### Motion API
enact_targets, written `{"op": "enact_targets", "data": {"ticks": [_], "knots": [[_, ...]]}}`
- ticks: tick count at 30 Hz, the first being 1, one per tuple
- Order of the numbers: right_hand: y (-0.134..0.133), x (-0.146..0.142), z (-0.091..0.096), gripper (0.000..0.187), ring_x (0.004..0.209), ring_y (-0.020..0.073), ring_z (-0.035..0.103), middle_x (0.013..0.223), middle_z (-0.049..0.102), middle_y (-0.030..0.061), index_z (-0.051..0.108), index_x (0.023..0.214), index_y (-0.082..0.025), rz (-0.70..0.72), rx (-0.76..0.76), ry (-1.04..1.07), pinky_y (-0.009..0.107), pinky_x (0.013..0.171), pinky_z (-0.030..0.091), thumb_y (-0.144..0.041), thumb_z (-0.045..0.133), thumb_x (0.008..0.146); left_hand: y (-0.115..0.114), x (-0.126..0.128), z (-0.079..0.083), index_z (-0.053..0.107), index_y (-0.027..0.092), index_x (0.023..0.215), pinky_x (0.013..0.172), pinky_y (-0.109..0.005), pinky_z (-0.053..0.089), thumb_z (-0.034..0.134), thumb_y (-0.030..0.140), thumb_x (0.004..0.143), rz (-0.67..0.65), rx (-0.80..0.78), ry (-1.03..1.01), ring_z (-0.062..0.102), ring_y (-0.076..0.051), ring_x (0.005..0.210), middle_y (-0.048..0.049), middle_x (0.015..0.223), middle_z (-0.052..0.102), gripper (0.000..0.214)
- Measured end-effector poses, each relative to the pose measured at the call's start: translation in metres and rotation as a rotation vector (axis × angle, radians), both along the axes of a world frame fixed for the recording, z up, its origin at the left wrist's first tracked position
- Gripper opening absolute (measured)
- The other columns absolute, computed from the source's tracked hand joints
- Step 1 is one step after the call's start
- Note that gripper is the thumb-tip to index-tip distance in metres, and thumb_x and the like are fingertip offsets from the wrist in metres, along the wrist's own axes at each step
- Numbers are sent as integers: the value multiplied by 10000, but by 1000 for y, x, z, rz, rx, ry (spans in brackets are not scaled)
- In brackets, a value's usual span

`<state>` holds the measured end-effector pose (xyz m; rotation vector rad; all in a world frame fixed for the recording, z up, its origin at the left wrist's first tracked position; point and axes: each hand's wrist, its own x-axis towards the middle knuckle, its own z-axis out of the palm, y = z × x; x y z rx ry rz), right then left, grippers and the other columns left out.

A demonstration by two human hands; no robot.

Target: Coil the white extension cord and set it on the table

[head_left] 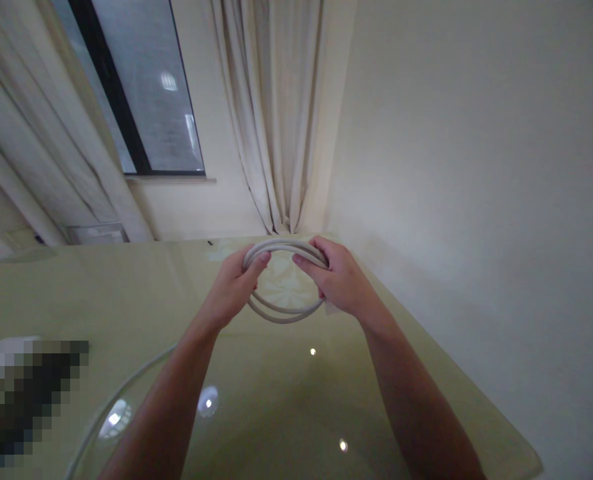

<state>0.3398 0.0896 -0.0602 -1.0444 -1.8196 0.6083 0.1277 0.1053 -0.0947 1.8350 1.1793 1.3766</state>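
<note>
Both my hands hold a coil of pale grey cable [282, 311] above a glossy yellow-green table [126, 300]. My left hand [232, 287] grips the coil's left side, with the thumb over the top strands. On the right side, my right hand [341, 279] has its fingers wrapped round the loops. The coil shows two or three turns. A loose length of the same cable [121, 390] trails down to the lower left across the table, passing under my left forearm.
The table's right edge [476, 393] runs close to a plain cream wall. Cream curtains [276, 113] hang behind the table's far end, and a dark window [141, 87] is at the upper left. A blurred-out patch covers the lower left corner.
</note>
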Motion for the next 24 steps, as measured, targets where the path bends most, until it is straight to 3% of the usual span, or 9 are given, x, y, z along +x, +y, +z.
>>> {"op": "enact_targets", "data": {"ticks": [5,11,15,18,24], "knots": [[-16,-4,8,347,514,86,388,585,448,-71,628,857,-189,242,-106,91,214,480,278,-528,697,892,-22,6,16,563,222,871,576,-283,345,514,548,989,91,133,63,462,-163,608,17,664,513,351],[-17,-7,10,401,460,60,305,542,396,-85,600,789,-182,349,-248,259,202,409,215,-557,705,883,-27,5,23,689,206,911,611,-303,399,347,583,1036,137,177,18,497,-179,635,-19,672,552,524],[-13,0,12,432,403,39,185,519,300,-117,515,756,-203,323,-272,558,197,351,121,-554,746,856,-17,-8,20,696,197,847,540,-282,383,512,625,960,-61,2,-14,489,-159,564,-5,621,541,479],[-11,8,20,467,387,31,129,527,255,-131,474,755,-218,254,-199,800,193,328,86,-561,783,822,-12,-15,15,653,198,780,580,-258,423,686,539,882,-205,-99,-16,534,-150,613,-2,655,583,358],[-9,19,28,446,356,42,109,507,216,-135,432,751,-231,182,-106,1091,184,300,124,-549,702,907,-5,-5,-3,614,201,775,633,-273,493,614,516,934,-426,-284,-39,598,-162,650,-20,679,632,353]]}}
